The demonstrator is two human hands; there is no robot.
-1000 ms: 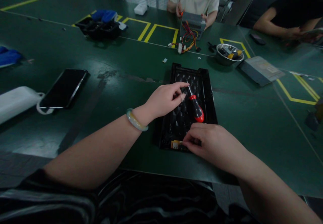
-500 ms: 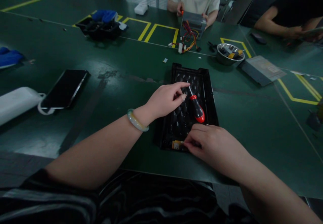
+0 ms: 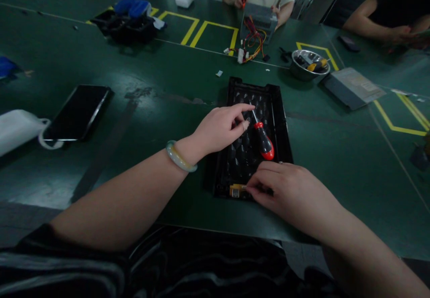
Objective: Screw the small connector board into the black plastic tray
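A black plastic tray-like panel (image 3: pixel 231 163) with a bumpy inner face lies on the green table. Inside it rests a red-and-black screwdriver (image 3: pixel 265 142), its shaft pointing away from me. My left hand (image 3: pixel 221 127) hovers over the panel's left side; its index finger reaches out to the screwdriver's shaft near the tip, thumb apart. Whether that finger touches the shaft I cannot tell. At the panel's near edge, my right hand (image 3: pixel 285 188) pinches the right end of a small yellow circuit board (image 3: pixel 236 191) between thumb and fingers.
A smartphone (image 3: pixel 79 112) and a white case (image 3: pixel 18 130) lie at left. Farther back are a black tray (image 3: pixel 126 27) with blue gloves, a metal bowl (image 3: pixel 309 75) of tools and a grey metal plate (image 3: pixel 356 89). Across the table, a person handles a power supply (image 3: pixel 260 18) with loose cables.
The camera view has shifted slightly, moving the table items upward in the picture. The circuit board's face catches the light differently. Both hands keep nearly the same pose.
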